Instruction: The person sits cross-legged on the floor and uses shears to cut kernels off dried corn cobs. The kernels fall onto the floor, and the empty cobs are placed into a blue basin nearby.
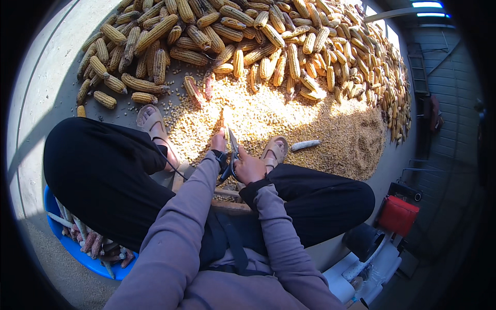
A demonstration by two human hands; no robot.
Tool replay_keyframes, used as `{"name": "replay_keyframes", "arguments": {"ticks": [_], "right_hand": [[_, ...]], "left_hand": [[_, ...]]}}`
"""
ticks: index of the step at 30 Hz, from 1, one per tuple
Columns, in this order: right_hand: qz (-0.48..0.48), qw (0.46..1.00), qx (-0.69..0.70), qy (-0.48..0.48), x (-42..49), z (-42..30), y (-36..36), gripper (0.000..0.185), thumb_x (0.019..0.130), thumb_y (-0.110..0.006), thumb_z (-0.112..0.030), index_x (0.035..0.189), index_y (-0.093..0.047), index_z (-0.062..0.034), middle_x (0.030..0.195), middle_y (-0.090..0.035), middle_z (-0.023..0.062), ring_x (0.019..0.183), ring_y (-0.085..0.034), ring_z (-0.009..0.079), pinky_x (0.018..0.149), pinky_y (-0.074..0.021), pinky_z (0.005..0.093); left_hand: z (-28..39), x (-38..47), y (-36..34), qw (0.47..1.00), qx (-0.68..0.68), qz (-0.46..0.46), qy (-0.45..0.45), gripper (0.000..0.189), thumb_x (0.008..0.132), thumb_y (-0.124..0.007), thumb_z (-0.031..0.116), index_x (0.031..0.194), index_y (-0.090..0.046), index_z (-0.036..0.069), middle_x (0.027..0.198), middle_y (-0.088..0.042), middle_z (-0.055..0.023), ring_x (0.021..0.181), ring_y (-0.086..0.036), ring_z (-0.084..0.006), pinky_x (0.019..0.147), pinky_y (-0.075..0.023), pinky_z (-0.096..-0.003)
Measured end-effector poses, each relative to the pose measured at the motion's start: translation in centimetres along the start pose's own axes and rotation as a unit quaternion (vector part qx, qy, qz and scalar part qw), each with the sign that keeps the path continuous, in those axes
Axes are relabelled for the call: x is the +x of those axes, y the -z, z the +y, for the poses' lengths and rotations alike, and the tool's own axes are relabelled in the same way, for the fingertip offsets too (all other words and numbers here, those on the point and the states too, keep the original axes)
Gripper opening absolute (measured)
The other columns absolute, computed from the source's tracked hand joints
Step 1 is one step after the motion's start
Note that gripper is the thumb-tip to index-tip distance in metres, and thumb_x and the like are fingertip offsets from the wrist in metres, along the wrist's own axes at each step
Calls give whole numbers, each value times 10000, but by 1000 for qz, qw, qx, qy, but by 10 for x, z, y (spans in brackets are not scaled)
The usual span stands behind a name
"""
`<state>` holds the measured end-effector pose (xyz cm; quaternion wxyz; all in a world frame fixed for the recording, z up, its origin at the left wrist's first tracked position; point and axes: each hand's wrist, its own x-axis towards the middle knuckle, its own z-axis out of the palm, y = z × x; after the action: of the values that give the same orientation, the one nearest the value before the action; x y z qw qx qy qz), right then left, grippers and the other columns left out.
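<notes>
My left hand (218,142) is closed around a corn cob (228,140) that still bears yellow kernels; strong sunlight washes out its far end. Against the cob's right side lies the dark metal blade of a pair of scissors (233,140). My right hand (250,169) grips the scissors, whose dark handle sticks out below the fingers. Beneath both hands, loose corn kernels (267,112) cover the floor between my sandalled feet. Two partly stripped reddish cobs (192,90) rest on the kernels just beyond.
A large heap of unshelled corn ears (232,31) spreads across the far side. One bare white cob (305,145) lies right of my right foot. At left, a blue basin (87,263) holds stripped cobs. A black bucket (362,240) and red object (398,215) stand right.
</notes>
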<state>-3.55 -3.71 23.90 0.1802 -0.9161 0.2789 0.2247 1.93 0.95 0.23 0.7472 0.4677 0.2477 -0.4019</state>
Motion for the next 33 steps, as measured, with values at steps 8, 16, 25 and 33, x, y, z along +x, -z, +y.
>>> {"name": "replay_keyframes", "arguments": {"ticks": [8,16,25,33], "right_hand": [[-10,999,31,-5,21,-3,-9,433,776,-499,-286,1172,-474,-113,688,-602,202,656,-590,383,591,-443,487],[-74,994,-7,-75,-6,-1,-7,491,781,-491,-268,1253,-444,-141,669,-593,218,624,-586,384,566,-439,477],[-54,996,37,-59,14,-5,-19,469,788,-465,-283,1231,-451,-132,740,-601,237,697,-592,394,631,-448,482],[-53,995,59,-60,30,-4,-22,488,797,-460,-281,1248,-408,-100,793,-618,225,741,-601,390,660,-458,480]], "left_hand": [[13,-24,-8,998,39,46,3,347,898,-393,300,804,-570,16,733,-584,-95,606,-533,-174,541,-436,-310],[-15,-4,2,999,1,2,-51,357,873,-352,301,828,-571,22,693,-590,-114,568,-552,-197,518,-462,-307],[5,-23,-6,991,112,48,-54,292,861,-406,234,839,-584,3,766,-587,-85,666,-547,-144,600,-451,-276],[-2,-19,-9,992,60,63,-87,312,840,-436,280,715,-554,19,652,-529,-61,571,-481,-152,539,-397,-316]]}}
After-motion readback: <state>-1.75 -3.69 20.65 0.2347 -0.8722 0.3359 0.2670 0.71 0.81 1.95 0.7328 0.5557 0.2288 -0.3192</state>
